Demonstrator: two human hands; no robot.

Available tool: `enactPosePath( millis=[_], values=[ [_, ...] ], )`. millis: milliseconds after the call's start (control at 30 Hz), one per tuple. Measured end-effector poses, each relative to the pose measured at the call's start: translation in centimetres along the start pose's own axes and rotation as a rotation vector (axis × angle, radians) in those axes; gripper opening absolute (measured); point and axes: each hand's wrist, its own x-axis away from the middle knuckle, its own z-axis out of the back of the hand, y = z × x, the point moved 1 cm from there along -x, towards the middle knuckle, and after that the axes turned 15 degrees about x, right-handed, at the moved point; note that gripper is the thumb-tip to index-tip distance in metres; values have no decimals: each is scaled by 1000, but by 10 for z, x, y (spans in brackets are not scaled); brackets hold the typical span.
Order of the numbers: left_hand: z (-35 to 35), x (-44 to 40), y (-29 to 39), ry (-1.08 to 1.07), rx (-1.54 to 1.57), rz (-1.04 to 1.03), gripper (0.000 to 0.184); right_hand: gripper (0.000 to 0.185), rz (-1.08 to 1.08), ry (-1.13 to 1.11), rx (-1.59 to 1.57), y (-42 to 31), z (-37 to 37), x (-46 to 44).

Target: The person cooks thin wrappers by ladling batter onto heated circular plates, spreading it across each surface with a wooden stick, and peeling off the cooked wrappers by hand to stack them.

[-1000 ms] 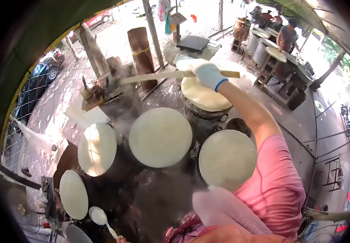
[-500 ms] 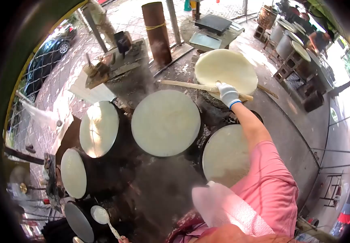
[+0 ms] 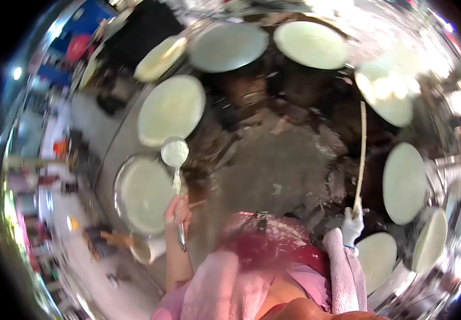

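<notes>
My bare left hand (image 3: 178,212) is closed around the handle of a metal ladle (image 3: 175,153), whose round bowl is coated with something pale. The ladle's bowl hangs by the edge of a round griddle (image 3: 171,109) with a pale surface. Just left of this hand is a wide basin (image 3: 144,194) of pale liquid. My right hand (image 3: 352,226), in a white glove, grips one end of a long wooden stick (image 3: 363,149) that points away from me. Near the glove lies another pale round surface (image 3: 377,258), partly behind the towel (image 3: 345,266).
Several round griddles ring me, including one grey-topped (image 3: 227,47), one pale (image 3: 311,45) and one at right (image 3: 404,183). Dark, stained floor (image 3: 273,165) lies between them. A small white container (image 3: 147,250) stands below the basin.
My view has swung round to the left. My right hand has drawn back from the far right griddle with the stick. The ladle in my left hand is now beside the basin.
</notes>
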Motion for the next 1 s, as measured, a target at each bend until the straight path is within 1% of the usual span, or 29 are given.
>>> enactPosePath(
  millis=[33,67,100,133,200,233,267,300,333,367,400,433,467,533,567,633,667,700,733,767,800,833,867,933,967,1000],
  values=[
    [14,8,29,147,-93,-107,32,51,-36,-107,-2,-30,-34,23],
    [30,15,57,297,-180,-194,32,52,-44,-153,-28,-60,-68,46],
    [86,16,101,332,-401,-210,32,53,-140,-284,-25,-123,-80,70],
    [85,21,115,449,-583,-376,30,53,-247,-412,-18,-176,-86,95],
    [144,12,164,645,-760,-339,25,54,-120,-562,313,-224,-111,124],
    [191,10,186,705,-1198,-376,23,56,82,-531,234,-222,-130,142],
    [241,6,204,740,-1644,-394,22,56,162,-564,310,-225,-140,155],
    [270,5,218,746,-2098,-386,21,57,105,-648,325,-241,-146,165],
    [277,3,230,681,-2163,-288,20,58,43,-726,342,-255,-151,175],
    [284,-3,245,603,-2222,-190,19,60,79,-725,309,-249,-162,186],
    [291,-12,254,517,-2278,-94,19,60,35,-755,415,-248,-168,193],
    [298,-24,261,477,-2389,-237,20,60,129,-716,397,-245,-174,199],
    [305,-38,273,508,-2340,-222,21,59,219,-679,379,-240,-177,207],
    [300,-62,296,569,-2242,-184,25,59,-17,-763,381,-261,-178,218],
    [308,-65,303,483,-2235,-129,28,60,-128,-798,379,-274,-180,220],
    [329,-62,307,316,-2209,-26,35,59,-100,-822,405,-299,-181,225],
    [342,-57,298,345,-2104,21,34,58,-89,-837,416,-303,-180,227],
    [356,-50,286,374,-2002,67,35,59,87,-820,393,-273,-188,224],
    [367,-39,277,405,-1902,109,36,60,176,-841,327,-251,-200,224],
    [369,-23,259,526,-1357,133,39,61,266,-860,256,-234,-211,225],
    [371,-6,236,603,-807,145,42,63,354,-877,182,-224,-215,227],
    [383,6,216,575,-605,167,44,63,299,-983,240,-231,-217,234],
    [392,17,196,542,-404,185,46,61,299,-1056,363,-232,-218,241],
    [375,37,164,492,-234,153,48,57,345,-1178,579,-241,-218,260],
    [371,43,147,501,-65,113,47,55,387,-1226,669,-247,-218,272],
    [368,48,129,434,51,75,43,53,352,-1311,706,-243,-217,283]
  ],
)
